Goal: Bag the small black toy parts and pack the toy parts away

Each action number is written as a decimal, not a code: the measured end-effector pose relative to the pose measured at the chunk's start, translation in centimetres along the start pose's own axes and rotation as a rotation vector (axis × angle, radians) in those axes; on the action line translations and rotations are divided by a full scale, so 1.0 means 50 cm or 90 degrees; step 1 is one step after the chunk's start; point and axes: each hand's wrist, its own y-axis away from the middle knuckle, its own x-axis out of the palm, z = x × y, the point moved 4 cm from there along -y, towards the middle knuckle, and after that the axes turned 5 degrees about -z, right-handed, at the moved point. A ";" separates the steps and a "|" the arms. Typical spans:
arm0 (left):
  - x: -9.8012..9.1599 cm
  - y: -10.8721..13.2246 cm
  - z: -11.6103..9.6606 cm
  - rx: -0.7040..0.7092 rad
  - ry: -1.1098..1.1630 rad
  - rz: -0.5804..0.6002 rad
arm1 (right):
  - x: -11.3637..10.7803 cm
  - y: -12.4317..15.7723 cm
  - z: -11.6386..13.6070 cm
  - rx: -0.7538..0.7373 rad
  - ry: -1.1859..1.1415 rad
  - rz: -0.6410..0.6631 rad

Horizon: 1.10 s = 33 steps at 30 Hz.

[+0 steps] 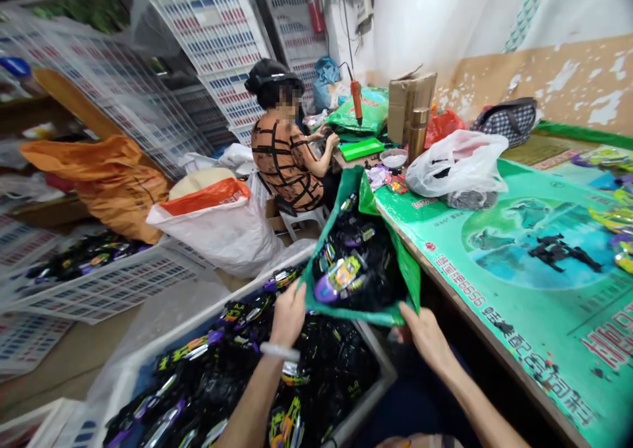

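Note:
My left hand (288,314) grips the near left rim of a green woven bag (362,205), fingers closed on the edge. My right hand (425,338) holds the bag's lower right rim, fingers curled under it. The bag hangs open beside the table edge and is full of black, purple and yellow toy parts (349,266). Below my hands stands a white plastic crate (148,355) heaped with the same kind of toy parts (237,382). A pale bangle sits on my left wrist.
A table covered by a green printed sheet (534,283) runs along the right, with a white plastic bag (457,164) and small toys. Another person (287,151) sits at the far end. An orange-rimmed white sack (217,227), an orange bag (99,177) and stacked crates (99,283) fill the left.

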 end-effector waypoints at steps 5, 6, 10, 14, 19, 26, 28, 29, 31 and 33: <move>0.047 -0.101 -0.023 -0.120 0.124 -0.093 | 0.014 -0.101 0.092 -0.063 0.012 -0.090; 0.053 -0.136 -0.038 -0.137 0.133 -0.117 | 0.027 -0.127 0.115 -0.064 -0.014 -0.110; 0.032 -0.132 -0.059 -0.133 0.156 -0.125 | 0.043 -0.116 0.121 -0.077 -0.065 -0.093; 0.020 -0.011 -0.013 -0.117 0.185 -0.043 | 0.006 -0.021 0.043 -0.048 0.003 -0.011; 0.100 -0.103 -0.030 -0.149 0.221 -0.117 | -0.006 -0.081 0.074 -0.082 0.017 -0.058; 0.051 -0.039 -0.026 -0.114 0.265 -0.070 | -0.012 -0.035 0.061 -0.061 0.006 -0.025; 0.034 0.007 0.000 -0.148 0.271 -0.051 | -0.017 -0.006 0.033 -0.043 0.024 0.004; 0.035 0.014 0.006 -0.156 0.282 -0.049 | -0.021 -0.003 0.026 -0.043 0.033 0.006; 0.055 -0.007 -0.003 -0.137 0.302 -0.050 | -0.024 -0.020 0.032 -0.061 0.044 -0.004; 0.084 -0.060 -0.025 -0.121 0.308 -0.074 | -0.023 -0.054 0.054 -0.088 0.046 -0.013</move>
